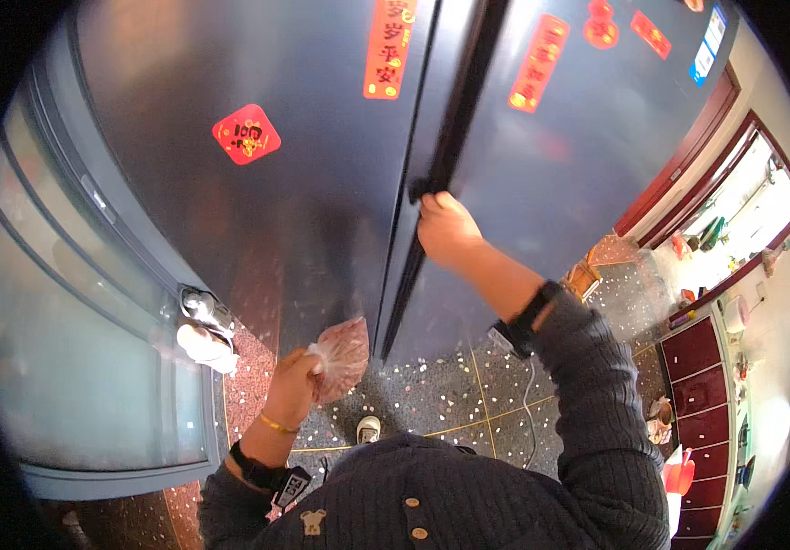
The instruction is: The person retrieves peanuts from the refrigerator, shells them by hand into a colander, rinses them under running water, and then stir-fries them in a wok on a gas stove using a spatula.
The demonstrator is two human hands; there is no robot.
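Note:
A large dark grey two-door refrigerator (312,211) fills the upper middle. My right hand (448,229) is raised to the seam between its doors, with the fingers curled over the edge of the right refrigerator door (560,174); the fingertips are partly hidden there. A long black gap runs down along that edge. Lower and to the left, my left hand (294,387) is closed round the gathered neck of a clear plastic bag (343,357). Something pinkish-red fills the bag; I cannot tell what it is. The bag hangs just in front of the left door's lower part.
Red stickers (246,135) are on both doors. At the left stands a frosted glass door (92,367), with a white bundle (206,346) beside it. Dark red cabinets (699,403) line the right side, below a window (743,202). A cable (530,403) crosses the speckled floor (441,394).

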